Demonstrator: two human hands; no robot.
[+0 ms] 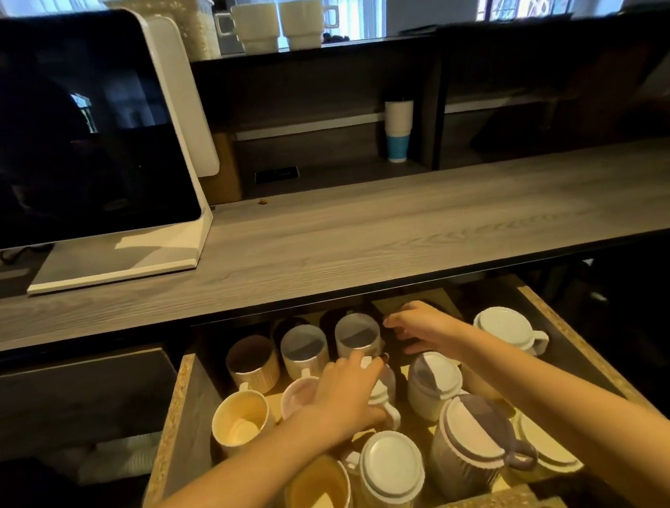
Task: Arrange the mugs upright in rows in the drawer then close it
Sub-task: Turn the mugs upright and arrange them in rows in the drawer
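The open drawer (pixel 186 420) under the counter holds several mugs. A back row stands upright: a brown-lined mug (pixel 251 360) and two grey-lined mugs (pixel 304 347) (pixel 356 335), with dark ones behind. A yellow mug (pixel 240 420), a pink mug (pixel 297 393) and a front yellow mug (pixel 318 494) are open side up. Several pale mugs lie upside down (pixel 392 465) (pixel 468 434) (pixel 433 373) (pixel 505 326). My left hand (pixel 346 396) grips a mug with a white handle (pixel 389 409) mid-drawer. My right hand (pixel 423 327) wraps a dark mug (pixel 393 336) at the back, mostly in shadow.
The grey wooden counter (pixel 363 231) overhangs the drawer's back. A screen on a white stand (pixel 73 147) sits at the left. Two white mugs (pixel 256 25) stand on the upper shelf, and stacked paper cups (pixel 399 130) stand in a niche.
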